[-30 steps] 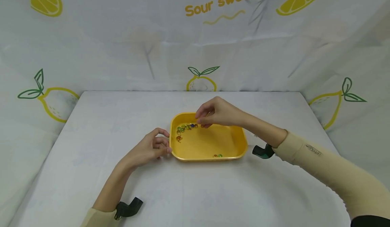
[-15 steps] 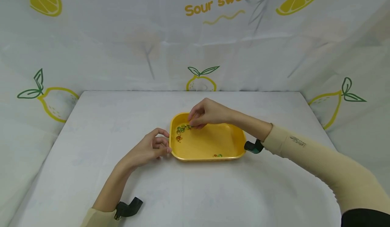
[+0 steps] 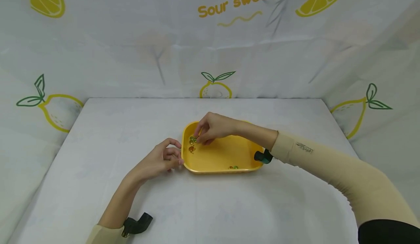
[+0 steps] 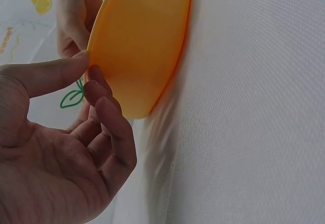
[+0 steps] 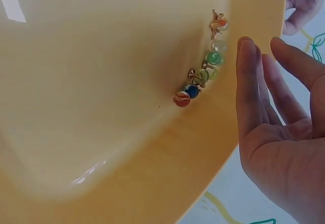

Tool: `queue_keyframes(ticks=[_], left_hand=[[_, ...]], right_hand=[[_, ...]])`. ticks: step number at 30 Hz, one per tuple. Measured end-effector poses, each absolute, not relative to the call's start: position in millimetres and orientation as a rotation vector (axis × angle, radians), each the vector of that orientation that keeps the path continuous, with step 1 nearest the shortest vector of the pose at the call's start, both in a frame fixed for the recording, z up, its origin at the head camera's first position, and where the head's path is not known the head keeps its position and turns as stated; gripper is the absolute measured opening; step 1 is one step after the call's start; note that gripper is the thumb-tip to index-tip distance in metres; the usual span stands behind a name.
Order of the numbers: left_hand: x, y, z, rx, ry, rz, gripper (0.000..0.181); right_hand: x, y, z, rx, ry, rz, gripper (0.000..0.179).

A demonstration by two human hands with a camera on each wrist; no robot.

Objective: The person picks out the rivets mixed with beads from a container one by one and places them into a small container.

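My left hand (image 3: 164, 156) grips the left end of a yellow plastic tray (image 4: 152, 26), fingertips right at its rim and outer wall. Over the tray's back left part reaches my right hand (image 3: 214, 127), thumb and fingers apart in the right wrist view with nothing visible between them. Just beside its fingertips, a row of glass marbles lies along the tray's inner edge: an orange-striped one (image 5: 182, 99), a blue one (image 5: 191, 90), a green one (image 5: 215, 58) and others. Small brass-coloured pieces with round heads (image 5: 191, 73) lie among them. In the head view this hand hides part of the row.
Two small marbles, orange and green (image 3: 236, 167), lie at the tray's front inner edge. The tray stands on a white-covered table (image 3: 210, 207). A lemon-printed cloth (image 3: 131, 54) hangs behind and at both sides. Dark wrist cameras (image 3: 137, 223) stick out from both sleeves.
My right hand has moved left along the row of marbles inside the tray, covering the blue one in the head view. The left hand has stayed at the tray's left end.
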State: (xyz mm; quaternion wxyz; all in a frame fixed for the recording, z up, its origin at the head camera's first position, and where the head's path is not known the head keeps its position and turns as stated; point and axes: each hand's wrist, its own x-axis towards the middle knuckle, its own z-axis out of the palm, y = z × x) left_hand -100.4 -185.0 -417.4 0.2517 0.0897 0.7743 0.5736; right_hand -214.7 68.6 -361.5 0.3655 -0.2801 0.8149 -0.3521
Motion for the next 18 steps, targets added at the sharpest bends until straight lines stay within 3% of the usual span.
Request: queue_keyframes(ticks=[18], left_hand=[[-99.7, -185.5, -418.1, 0.271, 2.104, 1.572, 0.049]], right_hand=[[-213.7, 49.0, -374.7, -0.841, 2.003, -0.761, 0.018]])
